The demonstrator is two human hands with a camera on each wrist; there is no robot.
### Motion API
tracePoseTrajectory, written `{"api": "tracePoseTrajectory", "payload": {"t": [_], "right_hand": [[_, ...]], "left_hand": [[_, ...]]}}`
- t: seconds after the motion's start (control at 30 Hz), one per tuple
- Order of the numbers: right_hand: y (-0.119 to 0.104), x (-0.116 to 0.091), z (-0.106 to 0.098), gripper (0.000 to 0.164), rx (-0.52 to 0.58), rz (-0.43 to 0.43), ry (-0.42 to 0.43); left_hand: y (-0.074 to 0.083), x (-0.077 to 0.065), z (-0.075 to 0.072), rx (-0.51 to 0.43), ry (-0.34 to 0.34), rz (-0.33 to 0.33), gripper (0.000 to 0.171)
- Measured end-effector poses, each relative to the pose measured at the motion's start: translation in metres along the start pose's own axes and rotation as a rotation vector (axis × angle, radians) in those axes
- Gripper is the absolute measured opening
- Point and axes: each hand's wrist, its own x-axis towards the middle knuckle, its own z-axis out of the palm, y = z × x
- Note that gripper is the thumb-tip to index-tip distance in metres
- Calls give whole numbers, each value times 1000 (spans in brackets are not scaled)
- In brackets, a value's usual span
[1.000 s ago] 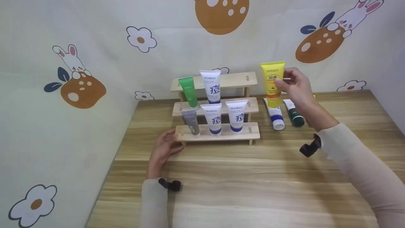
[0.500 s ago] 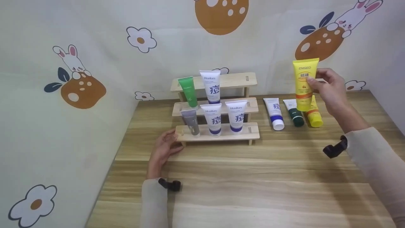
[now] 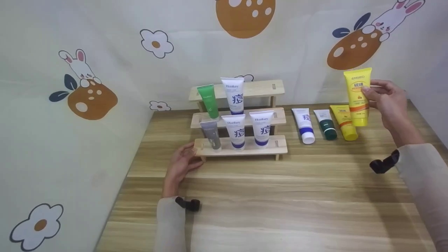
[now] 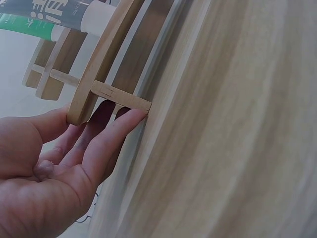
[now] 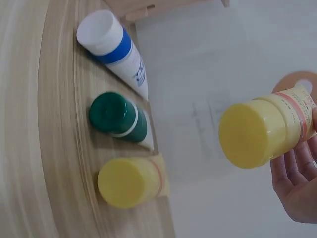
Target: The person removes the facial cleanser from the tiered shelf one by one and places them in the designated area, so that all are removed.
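My right hand (image 3: 392,99) holds a yellow squeeze tube (image 3: 358,98) upright, cap down, thumb on its front. In the right wrist view its yellow cap (image 5: 247,135) hangs in the air, apart from the tabletop. At the front left corner of a three-step wooden rack (image 3: 245,151), my left hand (image 3: 180,164) grips the end of the lowest step. The left wrist view has the thumb at the step's edge and the fingers (image 4: 111,139) underneath, by a short leg. On the rack stand a green tube (image 3: 209,101), a grey tube (image 3: 211,135) and several white-and-blue tubes (image 3: 236,131).
Right of the rack, three tubes lie on the wooden table (image 3: 262,203): a white-and-blue one (image 3: 303,125), a dark green and white one (image 3: 326,124) and another yellow one (image 3: 344,122). A patterned cloth wall (image 3: 192,52) rises behind and at both sides.
My right hand has carried the yellow tube rightward, away from the rack, past the lying tubes; the second yellow tube has come into sight. The left hand has stayed at the rack.
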Motion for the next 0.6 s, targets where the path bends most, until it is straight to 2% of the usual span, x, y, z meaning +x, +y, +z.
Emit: {"api": "tracePoseTrajectory", "payload": {"t": [0.13, 0.3, 0.4, 0.6], "right_hand": [[8, 9, -12, 45, 62, 43, 23], [16, 19, -27, 76, 45, 140, 45], [20, 25, -34, 90, -16, 205, 66], [36, 33, -42, 99, -218, 304, 102]], "left_hand": [[1, 0, -1, -2, 2, -7, 45], [1, 0, -2, -11, 4, -5, 45], [1, 0, -2, -10, 6, -2, 45], [3, 0, -2, 9, -4, -7, 44]]}}
